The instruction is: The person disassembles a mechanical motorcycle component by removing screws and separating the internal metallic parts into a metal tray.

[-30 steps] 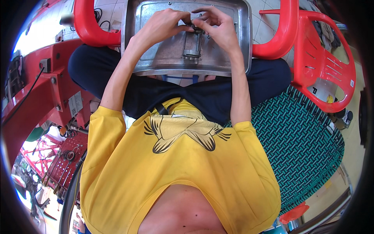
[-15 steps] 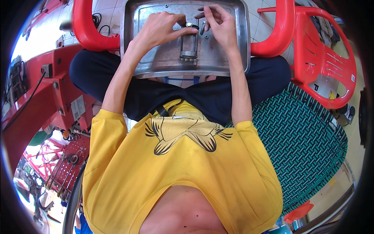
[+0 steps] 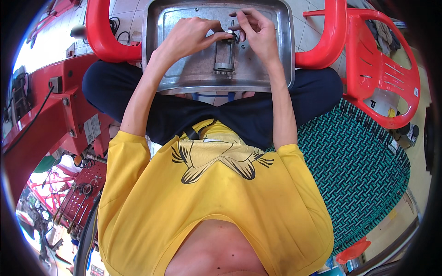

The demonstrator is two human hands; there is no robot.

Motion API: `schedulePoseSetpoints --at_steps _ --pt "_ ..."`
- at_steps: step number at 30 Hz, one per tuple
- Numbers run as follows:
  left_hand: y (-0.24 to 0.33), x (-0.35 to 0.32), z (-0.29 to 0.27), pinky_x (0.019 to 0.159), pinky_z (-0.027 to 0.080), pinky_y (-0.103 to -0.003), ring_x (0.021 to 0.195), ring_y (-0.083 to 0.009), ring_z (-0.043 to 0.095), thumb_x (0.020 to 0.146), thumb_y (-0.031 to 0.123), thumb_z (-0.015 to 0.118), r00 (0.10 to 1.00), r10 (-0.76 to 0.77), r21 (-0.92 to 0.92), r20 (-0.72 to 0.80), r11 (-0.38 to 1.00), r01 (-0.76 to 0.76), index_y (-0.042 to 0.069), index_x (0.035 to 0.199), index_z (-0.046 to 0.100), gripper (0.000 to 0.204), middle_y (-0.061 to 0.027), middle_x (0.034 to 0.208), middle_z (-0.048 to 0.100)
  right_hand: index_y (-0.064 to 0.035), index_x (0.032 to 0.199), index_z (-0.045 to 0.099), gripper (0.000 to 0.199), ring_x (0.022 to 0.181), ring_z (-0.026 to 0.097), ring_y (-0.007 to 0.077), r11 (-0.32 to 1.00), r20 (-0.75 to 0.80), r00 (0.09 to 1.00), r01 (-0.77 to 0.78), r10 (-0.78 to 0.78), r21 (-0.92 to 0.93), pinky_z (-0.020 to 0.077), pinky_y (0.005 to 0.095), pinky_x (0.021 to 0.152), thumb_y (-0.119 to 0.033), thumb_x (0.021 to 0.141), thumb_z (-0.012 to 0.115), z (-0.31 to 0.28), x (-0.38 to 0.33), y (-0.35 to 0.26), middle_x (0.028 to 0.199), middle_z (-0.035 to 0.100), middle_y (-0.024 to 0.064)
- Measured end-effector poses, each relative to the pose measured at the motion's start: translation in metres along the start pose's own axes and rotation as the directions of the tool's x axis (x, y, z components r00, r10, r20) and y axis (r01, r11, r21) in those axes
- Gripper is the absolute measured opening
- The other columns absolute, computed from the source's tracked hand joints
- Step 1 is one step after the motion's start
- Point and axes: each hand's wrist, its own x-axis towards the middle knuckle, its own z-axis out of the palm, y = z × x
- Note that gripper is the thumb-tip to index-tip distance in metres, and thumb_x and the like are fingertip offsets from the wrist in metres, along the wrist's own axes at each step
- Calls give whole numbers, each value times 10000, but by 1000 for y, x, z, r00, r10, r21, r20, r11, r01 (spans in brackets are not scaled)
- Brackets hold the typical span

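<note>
Sitting cross-legged, the person holds a metal tray [image 3: 184, 78] on the lap, at 12 o'clock in the view. Both hands meet over its far half.

Left hand [image 3: 189, 39]: fingers curled, narrow, thumb and forefinger pinched on the top end of a cylinder [image 3: 224, 55], a small grey metal part standing on the tray floor. Palm faces down.

Right hand [image 3: 258, 32]: fingers half bent, tips closed on a small ring-like piece at the same top end of the cylinder. What the piece is cannot be told; it is too small. Tips of both hands touch or nearly touch at about 12 o'clock from the cylinder's base.

Cylinder: lies near the tray's centre, long axis running 12 to 6 o'clock, a darker collar at its 6 o'clock end. A few small dark specks, perhaps screws, lie on the tray at 12 o'clock.

Surface and room: tray sits between the arms of a red chair [image 3: 382, 69], which stands at 2 o'clock. A green woven mat [image 3: 363, 175] covers the floor from 3 to 5 o'clock. A red metal frame [image 3: 41, 119] runs along 9 o'clock, with a red tool rack [image 3: 80, 198] at 8 o'clock. Pale tiled floor [image 3: 124, 9] shows at 11 o'clock, with a black cable on it.
</note>
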Motion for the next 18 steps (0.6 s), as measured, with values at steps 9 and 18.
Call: schedulePoseSetpoints --at_steps 9,18 --pt "-6 0 6 693 606 -385 748 -317 744 1007 531 598 996 84 35 -17 996 -84 89 1069 756 474 -132 851 763 -37 1106 733 267 581 588 66 996 15 996 83 -84 30 468 235 554 -284 1031 666 4 0 -1 847 775 59" --pt "-4 0 2 683 606 -379 747 -308 746 1017 500 596 999 27 86 30 996 -29 105 1081 760 433 -124 829 764 -34 1132 721 224 618 550 44 999 51 999 6 -5 -33 456 215 583 -228 1030 678 3 -3 -7 865 744 30"
